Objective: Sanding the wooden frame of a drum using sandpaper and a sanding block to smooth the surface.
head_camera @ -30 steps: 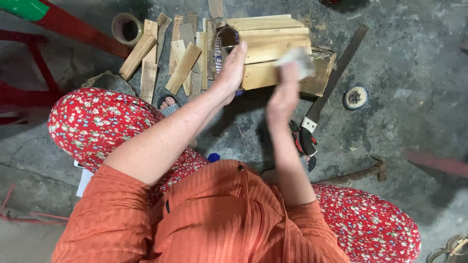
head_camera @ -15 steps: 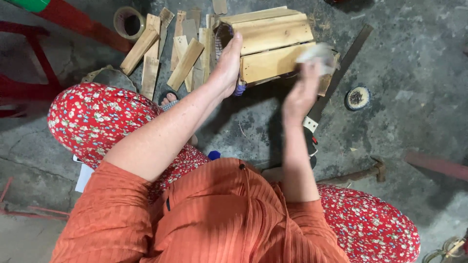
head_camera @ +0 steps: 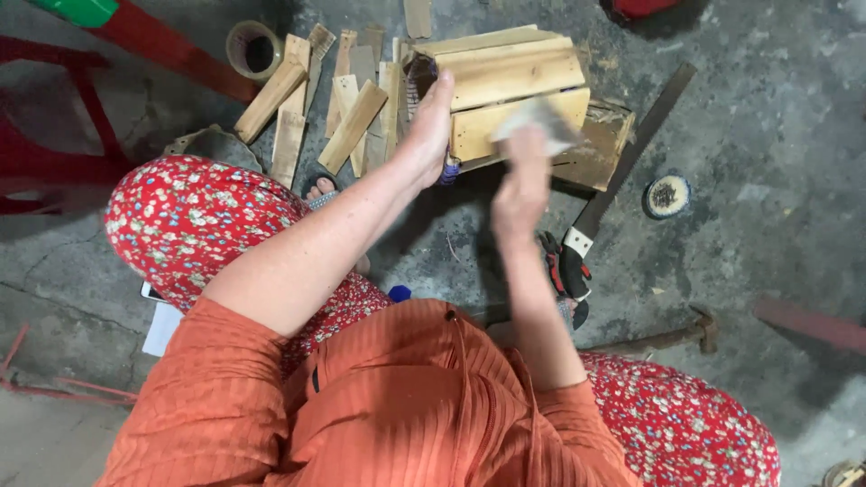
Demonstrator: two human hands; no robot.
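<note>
A small wooden slat box [head_camera: 510,77] lies on the concrete floor in front of me. My left hand [head_camera: 428,126] grips its left end and steadies it. My right hand [head_camera: 523,185] holds a blurred pale sheet of sandpaper [head_camera: 539,119] against the box's front slat. My orange sleeves and red flowered trousers fill the lower part of the view.
Several loose wood strips [head_camera: 325,104] lie left of the box, with a roll of tape [head_camera: 253,50] behind them. A hand saw [head_camera: 604,194] lies to the right, a small round tin [head_camera: 667,196] beyond it, and a hammer [head_camera: 672,336] nearer me. Red furniture legs [head_camera: 54,158] stand at left.
My right hand with the sandpaper has slid along the box's front, first right, then back towards the left and nearer me. My left hand has kept its grip on the box.
</note>
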